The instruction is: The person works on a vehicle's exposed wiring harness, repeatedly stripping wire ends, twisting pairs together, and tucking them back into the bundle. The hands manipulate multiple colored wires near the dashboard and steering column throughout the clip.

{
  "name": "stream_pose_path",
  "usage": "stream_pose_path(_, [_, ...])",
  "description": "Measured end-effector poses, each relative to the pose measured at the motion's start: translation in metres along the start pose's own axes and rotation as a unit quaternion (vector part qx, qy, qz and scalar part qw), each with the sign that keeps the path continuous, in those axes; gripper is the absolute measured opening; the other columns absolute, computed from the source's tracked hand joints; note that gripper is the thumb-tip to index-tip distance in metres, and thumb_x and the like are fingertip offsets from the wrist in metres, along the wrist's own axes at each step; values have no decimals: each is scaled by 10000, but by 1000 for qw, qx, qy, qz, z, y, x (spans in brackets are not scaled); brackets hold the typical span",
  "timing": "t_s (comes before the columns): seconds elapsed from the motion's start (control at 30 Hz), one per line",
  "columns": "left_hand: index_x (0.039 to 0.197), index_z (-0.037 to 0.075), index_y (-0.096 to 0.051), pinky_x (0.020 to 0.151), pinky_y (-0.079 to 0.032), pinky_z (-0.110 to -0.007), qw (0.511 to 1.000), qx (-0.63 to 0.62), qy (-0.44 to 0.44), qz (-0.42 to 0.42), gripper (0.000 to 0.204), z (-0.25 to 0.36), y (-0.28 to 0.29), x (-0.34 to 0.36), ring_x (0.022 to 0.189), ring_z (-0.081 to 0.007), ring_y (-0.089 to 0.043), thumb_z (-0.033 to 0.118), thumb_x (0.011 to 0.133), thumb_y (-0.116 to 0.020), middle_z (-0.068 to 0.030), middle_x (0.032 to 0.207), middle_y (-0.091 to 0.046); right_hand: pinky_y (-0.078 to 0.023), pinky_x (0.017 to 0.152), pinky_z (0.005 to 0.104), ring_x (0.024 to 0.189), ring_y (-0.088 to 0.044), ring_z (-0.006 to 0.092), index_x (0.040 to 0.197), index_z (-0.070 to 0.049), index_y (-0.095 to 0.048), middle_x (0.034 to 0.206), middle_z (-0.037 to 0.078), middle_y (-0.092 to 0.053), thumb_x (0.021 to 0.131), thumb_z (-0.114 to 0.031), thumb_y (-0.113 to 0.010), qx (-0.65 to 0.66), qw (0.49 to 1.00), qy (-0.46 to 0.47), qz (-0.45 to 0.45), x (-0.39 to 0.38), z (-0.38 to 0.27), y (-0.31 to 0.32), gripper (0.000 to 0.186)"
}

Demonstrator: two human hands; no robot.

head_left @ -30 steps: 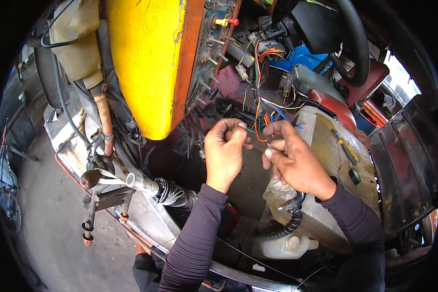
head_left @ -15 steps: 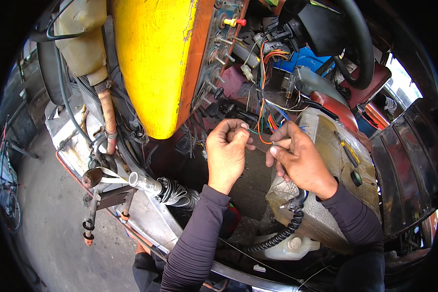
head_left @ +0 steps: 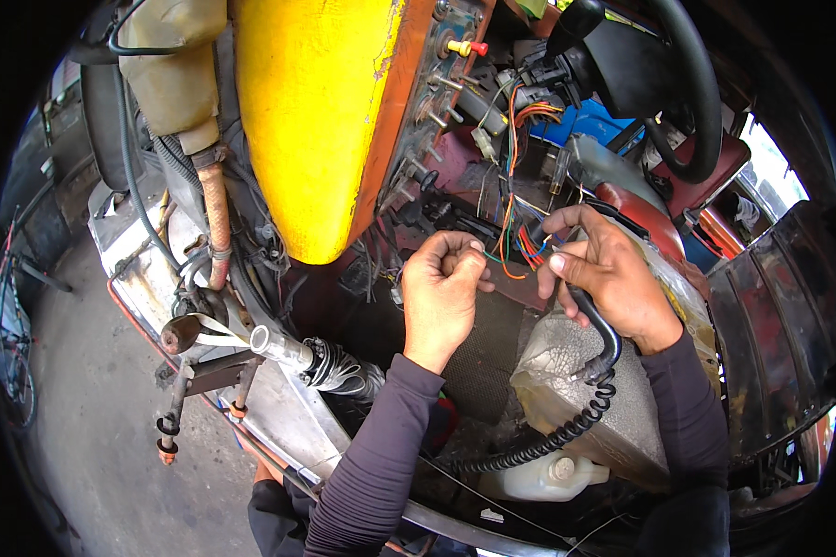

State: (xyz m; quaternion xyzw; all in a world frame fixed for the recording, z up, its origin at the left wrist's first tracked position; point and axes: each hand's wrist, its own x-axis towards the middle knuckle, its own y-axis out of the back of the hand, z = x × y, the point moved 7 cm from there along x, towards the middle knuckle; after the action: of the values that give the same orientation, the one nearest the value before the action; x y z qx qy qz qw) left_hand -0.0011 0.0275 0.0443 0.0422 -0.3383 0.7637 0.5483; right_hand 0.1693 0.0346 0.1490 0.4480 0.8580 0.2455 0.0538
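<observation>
My left hand (head_left: 443, 299) is closed in a pinch on a green wire (head_left: 489, 254) of the loose bundle, palm turned inward. Just to its right, the bent end of an orange wire (head_left: 513, 273) hangs free. My right hand (head_left: 613, 278) has its fingers curled around a black handle (head_left: 600, 325) with a coiled black cord (head_left: 585, 413) running from its lower end. The tip of that handled thing is hidden by my fingers, so its kind does not show. Red and blue wires (head_left: 532, 243) lie between my hands.
A yellow panel (head_left: 306, 121) and an orange board with switches (head_left: 427, 111) stand ahead. A steering wheel (head_left: 706, 93) is at the far right. Below my right forearm are a grey-silver padded cover (head_left: 576, 371) and a whitish plastic jug (head_left: 553, 475).
My right hand has let go of the orange wire and moved right and slightly up, now with the black handle in its fingers. My left hand stays pinched, nearly in place.
</observation>
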Motion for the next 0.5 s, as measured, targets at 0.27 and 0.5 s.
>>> stream_pose_path(0.27, [1024, -47, -671, 671, -611, -306, 1000, 23, -11, -5, 133, -1, -3, -1, 744, -123, -673, 82, 1014, -639, -58, 873, -675, -430, 417, 247, 528, -586, 126, 1190, -7, -455, 828, 145, -699, 1052, -39, -563, 49, 999, 6, -22, 6, 4, 1, 178])
stream_pose_path(0.5, [1013, -50, -675, 669, -610, -316, 999, 42, -10, 0, 157, 2, -2, -2, 742, -137, -678, 101, 1029, -635, -64, 867, -669, -427, 412, 243, 520, -581, 122, 1158, -19, -455, 826, 143, -698, 1055, -36, -561, 53, 998, 7, -22, 6, 6, 0, 149])
